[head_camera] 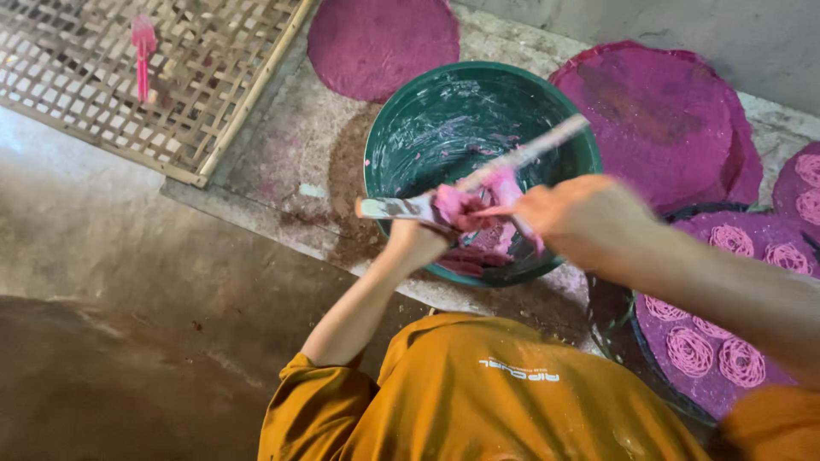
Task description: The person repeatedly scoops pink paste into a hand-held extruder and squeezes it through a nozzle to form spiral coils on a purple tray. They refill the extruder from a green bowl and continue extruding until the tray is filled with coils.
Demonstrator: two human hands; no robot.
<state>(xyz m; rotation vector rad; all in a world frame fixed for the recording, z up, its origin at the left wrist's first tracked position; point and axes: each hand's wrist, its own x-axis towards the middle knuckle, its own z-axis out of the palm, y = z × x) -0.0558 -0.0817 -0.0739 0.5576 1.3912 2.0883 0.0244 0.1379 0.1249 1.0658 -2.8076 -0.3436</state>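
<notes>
Purple dough [465,213] clings between both hands [564,218] above a green basin [410,128].

Woven bamboo tray [179,85] at upper left, carrying a pink spatula [143,53] laid lengthwise near its far edge. A flat purple disc [380,43] lies on the stained concrete ledge [290,162] just beyond the tray's corner. At upper right, a stack of purple rounds [662,115] rests against the grey wall [683,26]. At lower right, a dark-rimmed tray [683,376] holds purple sheet topped with pink coiled noodle nests [692,350]. Bare concrete floor [102,324] at left.
</notes>
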